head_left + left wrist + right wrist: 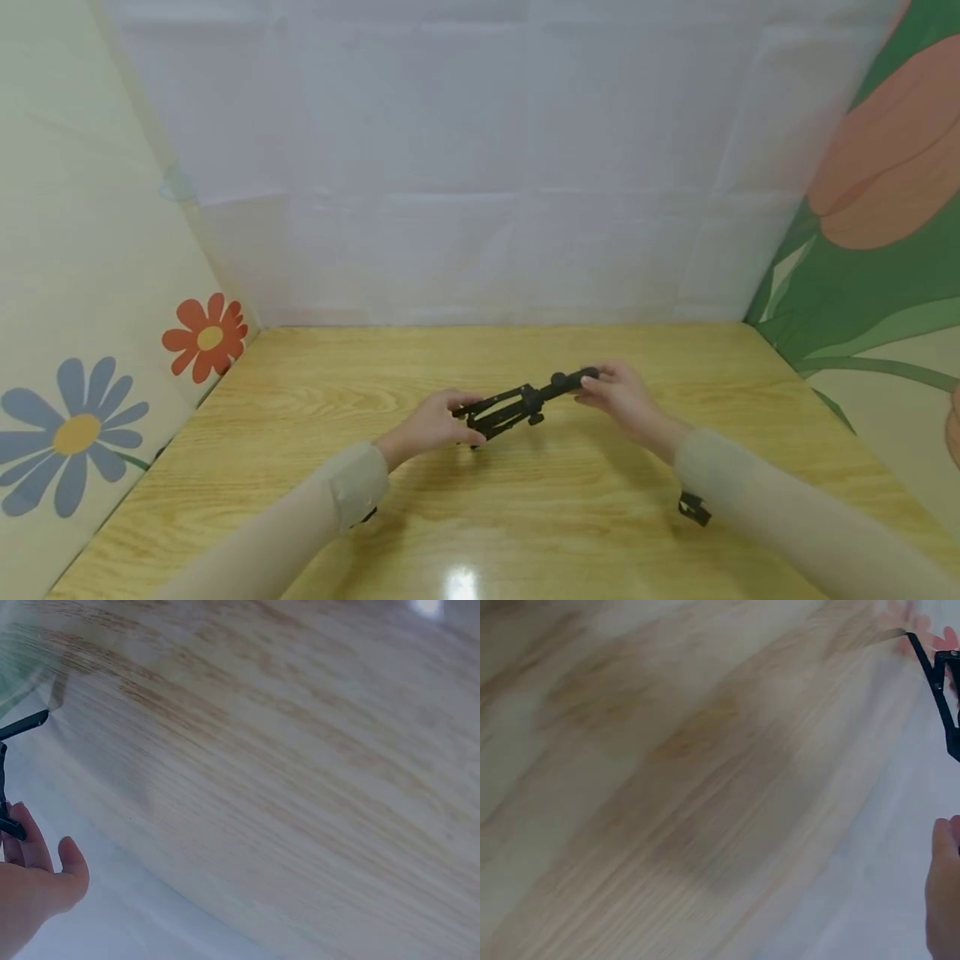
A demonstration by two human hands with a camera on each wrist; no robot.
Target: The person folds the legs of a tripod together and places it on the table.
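A small black tripod (pixel 532 400) is held over the wooden table, tilted with its right end higher. Its legs, slightly spread, point to the left; a column with knobs runs to the right. My left hand (pixel 431 425) holds the leg ends, fingers above and thumb below in the head view. In the left wrist view, my left hand (pixel 37 885) has its fingertips at a dark leg end, the thumb standing apart. My right hand (pixel 630 404) pinches the column's far end between thumb and fingers. Only part of my right hand (pixel 945 892) shows in the right wrist view.
The wood-grain table (pixel 525 508) reaches back to a white sheet (pixel 465 167). Flower-patterned panels flank it, one on the left (pixel 45 250) and one on the right (pixel 885 350). A black buckle (pixel 693 508) hangs below my right sleeve.
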